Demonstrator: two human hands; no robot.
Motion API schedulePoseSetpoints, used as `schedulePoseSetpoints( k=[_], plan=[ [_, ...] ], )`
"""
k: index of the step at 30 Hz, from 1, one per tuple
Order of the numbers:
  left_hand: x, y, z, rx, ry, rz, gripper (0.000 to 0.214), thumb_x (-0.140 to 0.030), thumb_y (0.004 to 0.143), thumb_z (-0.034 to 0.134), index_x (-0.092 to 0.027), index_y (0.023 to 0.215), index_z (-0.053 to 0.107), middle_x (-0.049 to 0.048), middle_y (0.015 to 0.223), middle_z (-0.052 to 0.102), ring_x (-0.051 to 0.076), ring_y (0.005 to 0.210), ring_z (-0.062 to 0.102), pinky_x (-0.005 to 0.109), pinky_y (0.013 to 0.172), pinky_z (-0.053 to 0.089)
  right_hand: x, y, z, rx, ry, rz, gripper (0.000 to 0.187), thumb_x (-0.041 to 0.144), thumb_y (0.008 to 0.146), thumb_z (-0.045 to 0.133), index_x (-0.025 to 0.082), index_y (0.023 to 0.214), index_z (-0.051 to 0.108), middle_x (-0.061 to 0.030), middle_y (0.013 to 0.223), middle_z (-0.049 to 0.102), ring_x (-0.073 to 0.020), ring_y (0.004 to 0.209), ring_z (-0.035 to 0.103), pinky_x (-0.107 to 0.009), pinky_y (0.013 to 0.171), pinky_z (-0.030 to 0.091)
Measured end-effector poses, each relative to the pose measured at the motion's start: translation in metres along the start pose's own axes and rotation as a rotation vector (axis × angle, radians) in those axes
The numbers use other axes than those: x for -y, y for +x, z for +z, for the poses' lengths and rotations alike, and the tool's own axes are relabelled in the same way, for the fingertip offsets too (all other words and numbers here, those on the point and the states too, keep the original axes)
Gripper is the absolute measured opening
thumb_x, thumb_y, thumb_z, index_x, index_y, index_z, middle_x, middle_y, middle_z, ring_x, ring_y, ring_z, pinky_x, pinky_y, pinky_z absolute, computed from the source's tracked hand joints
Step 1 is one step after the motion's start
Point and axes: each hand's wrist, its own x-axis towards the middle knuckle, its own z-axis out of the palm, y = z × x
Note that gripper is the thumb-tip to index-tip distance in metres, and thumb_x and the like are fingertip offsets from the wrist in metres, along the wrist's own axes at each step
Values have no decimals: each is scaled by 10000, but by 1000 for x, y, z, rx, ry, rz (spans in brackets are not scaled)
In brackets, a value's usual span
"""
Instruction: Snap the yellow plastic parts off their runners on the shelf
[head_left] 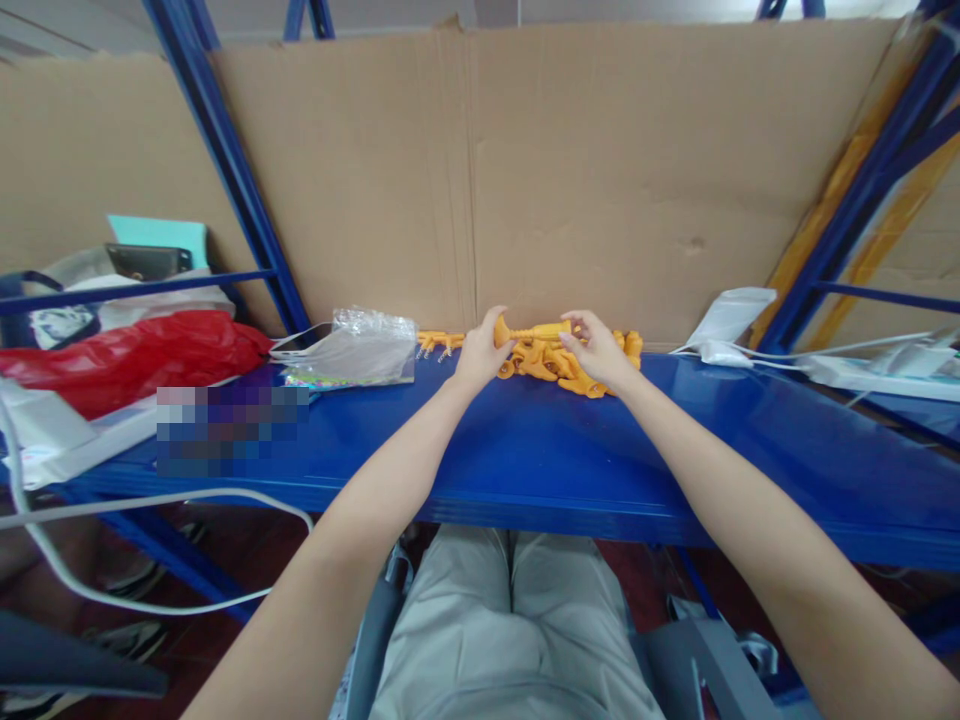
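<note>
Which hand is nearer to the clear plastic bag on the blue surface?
Left: the left hand is to the right of the clear plastic bag; the right hand is farther right.

A blue table (pixel 540 450) supports, along its far side, a clear plastic bag (pixel 364 350) at left, orange pieces (pixel 538 360) centrally, and a white object (pixel 729 322) at right.

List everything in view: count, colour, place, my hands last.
Flared plastic piece: one, orange, between hands
Loose plastic parts: several, orange, beneath hands
Metal shelf: one, blue, below parts
Plastic packet: one, clear, left of hands
Plastic bag: one, red, far left
Cardboard: several, brown, behind shelf
Power strip: apparently one, white, far right
Cables: several, white, both sides
Trousers: one pair, grey, below shelf
Left hand: one, bare, on piece's flared end
Right hand: one, bare, other end
</note>
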Motion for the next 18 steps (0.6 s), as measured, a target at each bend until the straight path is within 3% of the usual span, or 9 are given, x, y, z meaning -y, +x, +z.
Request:
schedulePoseSetpoints(
  k=[5, 11, 15, 18],
  plan=[
    [2, 0, 2, -19, -21, 2, 497, -120, 810, 643, -186, 1292, 538, 39, 931, 705, 151, 785, 664, 259, 784, 502, 5, -1, -2, 4, -60, -46, 273, 291, 870, 554, 227, 1135, 549, -119, 1156, 610, -247, 1007, 618, -473, 915, 520],
    [3, 0, 2, -8, 0, -39, 465, -171, 813, 653, -197, 1260, 531, 7, 813, 684, 156, 694, 645, 272, 724, 506, 21, -5, -8, 18, -170, -198, 268, 281, 881, 530, 237, 1144, 563, -127, 1207, 588, -283, 1138, 565, -482, 942, 507],
    [2, -1, 1, -7, 29, -56, 449, -161, 841, 621, -191, 1275, 512, 6, 779, 681, 166, 697, 656, 281, 736, 513, 29, -6, -10, 31, -230, -251, 272, 369, 921, 513, 253, 1158, 579, -133, 1231, 586, -307, 1201, 535, -514, 999, 473],
    [2, -2, 0, -15, 25, -51, 475, -125, 848, 595, -191, 1306, 491, 36, 877, 711, 171, 780, 683, 280, 786, 514, 30, -7, -9, 7, -213, -214, 368, 455, 904, 551, 240, 1202, 570, -137, 1233, 600, -299, 1121, 588, -510, 990, 482]
  ],
)
